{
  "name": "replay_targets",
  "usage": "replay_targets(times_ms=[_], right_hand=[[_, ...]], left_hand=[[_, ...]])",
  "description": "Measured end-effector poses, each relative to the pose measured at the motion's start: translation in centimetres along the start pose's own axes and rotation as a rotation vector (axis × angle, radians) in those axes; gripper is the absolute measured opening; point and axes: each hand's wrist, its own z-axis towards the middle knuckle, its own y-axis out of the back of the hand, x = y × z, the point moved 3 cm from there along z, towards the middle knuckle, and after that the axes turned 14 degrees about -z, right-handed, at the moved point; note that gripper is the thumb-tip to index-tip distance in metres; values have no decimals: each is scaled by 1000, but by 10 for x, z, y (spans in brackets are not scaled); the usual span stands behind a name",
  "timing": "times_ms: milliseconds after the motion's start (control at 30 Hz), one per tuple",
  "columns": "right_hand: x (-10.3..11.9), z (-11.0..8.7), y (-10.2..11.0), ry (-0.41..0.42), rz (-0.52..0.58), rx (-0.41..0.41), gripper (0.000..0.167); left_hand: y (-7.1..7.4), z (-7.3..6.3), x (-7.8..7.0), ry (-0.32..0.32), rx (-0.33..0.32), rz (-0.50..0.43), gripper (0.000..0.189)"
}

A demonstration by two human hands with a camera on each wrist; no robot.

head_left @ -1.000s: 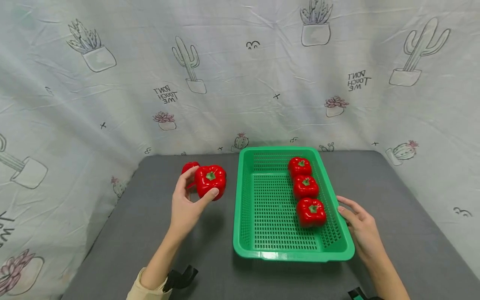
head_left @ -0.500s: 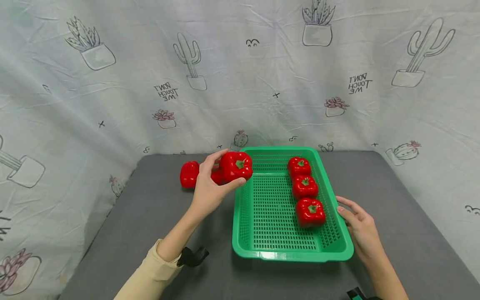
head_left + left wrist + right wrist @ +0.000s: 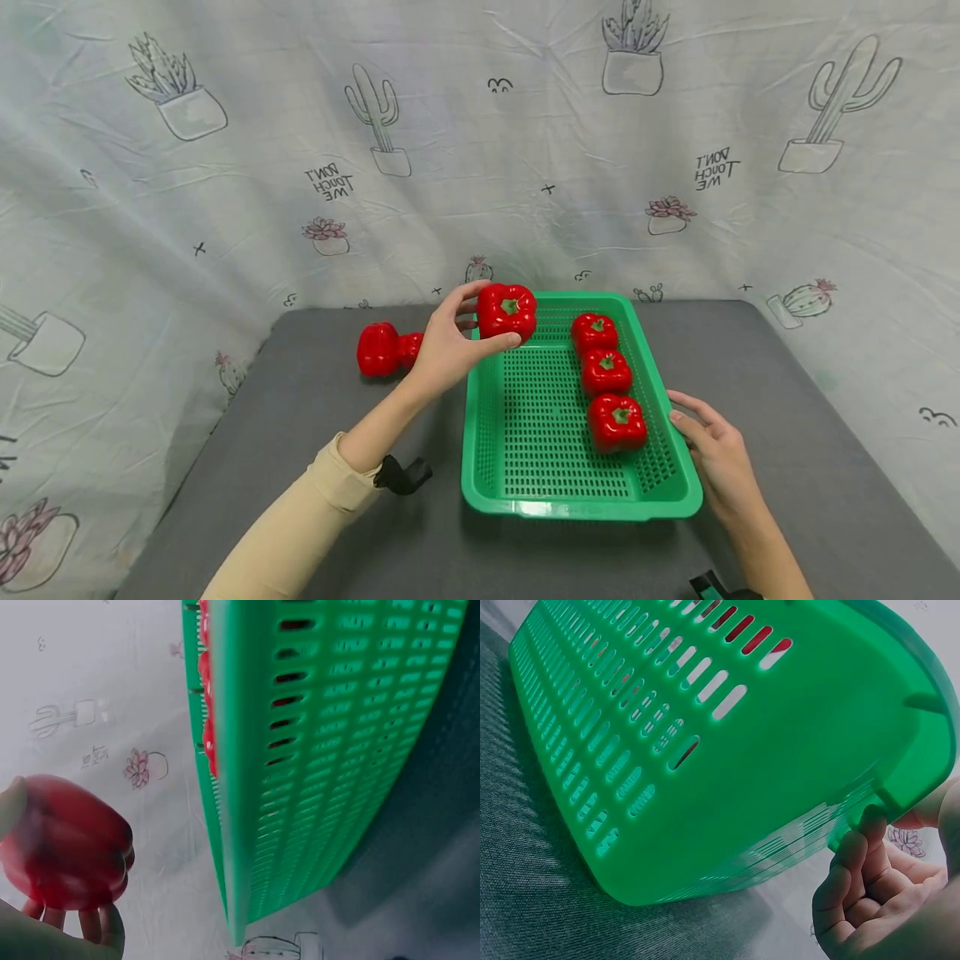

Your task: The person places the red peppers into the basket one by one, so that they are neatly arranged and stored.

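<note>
My left hand (image 3: 453, 337) grips a red bell pepper (image 3: 507, 313) between thumb and fingers, raised over the far left corner of a green plastic basket (image 3: 555, 505). In the left wrist view the same bell pepper (image 3: 67, 840) hangs beside the basket wall (image 3: 315, 750). Inside the basket, along its right side, three red bell peppers stand in a row, the nearest bell pepper (image 3: 617, 422) with its green stem up. At the right rim, my right hand (image 3: 712, 450) pinches the basket's edge; in the right wrist view, curled fingers (image 3: 851, 855) sit under the rim.
To the left of the basket, more red bell peppers (image 3: 378, 349) lie on the grey table (image 3: 285, 467), partly behind my left hand. A pale curtain (image 3: 465, 150) printed with cactus drawings stands behind the table and along its sides.
My left hand has carried the bell pepper rightward and away from me, from the table's left side to over the basket's far left corner. My right hand stays at the rim.
</note>
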Motion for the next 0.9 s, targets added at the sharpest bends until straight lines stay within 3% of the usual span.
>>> replay_targets(times_ms=[167, 300, 567, 900], right_hand=[[0, 0, 0, -3, -3, -5, 39], [0, 1, -1, -12, -2, -6, 40], [-1, 1, -1, -16, -2, -6, 41], [-2, 1, -1, -18, 10, -6, 40]], left_hand=[[-6, 15, -1, 41, 31, -17, 70], [-11, 25, 6, 86, 64, 14, 69], [-24, 39, 33, 137, 181, 97, 66], [-30, 43, 66, 187, 181, 161, 69]])
